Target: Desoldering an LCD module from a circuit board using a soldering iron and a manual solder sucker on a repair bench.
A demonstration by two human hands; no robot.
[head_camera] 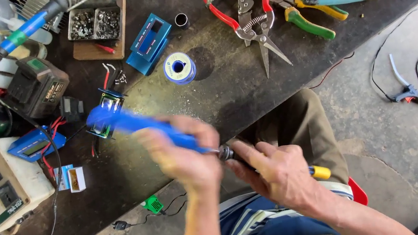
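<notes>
Seen from the head camera, a blue-handled tool (138, 125), blurred by motion, is gripped in the closed left hand (184, 157) over the dark workbench (227, 90). Its dark metal tip (227, 152) is pinched by the right hand (277, 171), near a solder spool (179, 67).

Bench: open lane in the middle, clutter on three sides.

Bare dark bench top (226, 84) right of the solder spool (179, 67) down to the near edge gives room. Red-handled snips (253, 22) and pliers (310, 16) block the far right. The small green circuit module (106, 113) with loose wires, black battery pack (36, 85) and beige socket box (1, 187) crowd the left.
</notes>
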